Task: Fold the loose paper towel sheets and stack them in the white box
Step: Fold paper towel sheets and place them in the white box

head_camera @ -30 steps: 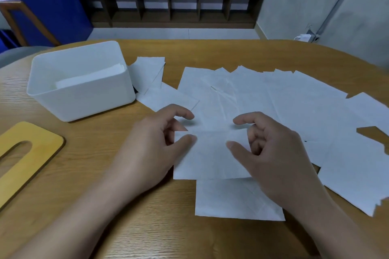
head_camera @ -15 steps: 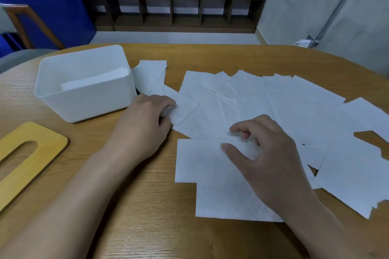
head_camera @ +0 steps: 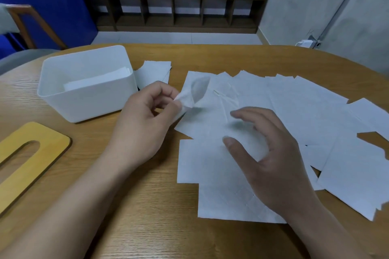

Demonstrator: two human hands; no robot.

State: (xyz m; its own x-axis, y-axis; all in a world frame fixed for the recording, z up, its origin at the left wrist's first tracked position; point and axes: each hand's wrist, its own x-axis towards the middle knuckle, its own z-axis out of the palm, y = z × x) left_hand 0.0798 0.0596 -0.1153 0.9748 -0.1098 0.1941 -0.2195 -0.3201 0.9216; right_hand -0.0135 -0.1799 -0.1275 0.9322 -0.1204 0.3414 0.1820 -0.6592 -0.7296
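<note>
Pinching the corner of one paper towel sheet (head_camera: pixel 194 94) between thumb and fingertips, my left hand (head_camera: pixel 145 124) is lifting that corner off the wooden bench (head_camera: pixel 130 206), just right of the white box (head_camera: pixel 84 86). I am holding my right hand (head_camera: pixel 267 153) over the middle of the spread with fingers loosely spread and bent, gripping nothing; whether its fingertips are touching the paper I cannot tell. The loose paper towel sheets (head_camera: pixel 305 115) are lying overlapped across the right half of the bench, with two squarer sheets (head_camera: pixel 210 174) nearest me, partly under my right wrist. A few more sheets (head_camera: pixel 154 73) are lying at the far right corner of the box. The box is sitting on the left part of the bench, and inside it I am seeing a stack of folded sheets (head_camera: pixel 96 79) resting against the right wall. A yellow wooden lid with an oval slot (head_camera: pixel 27 160) is lying flat at the near left.
</note>
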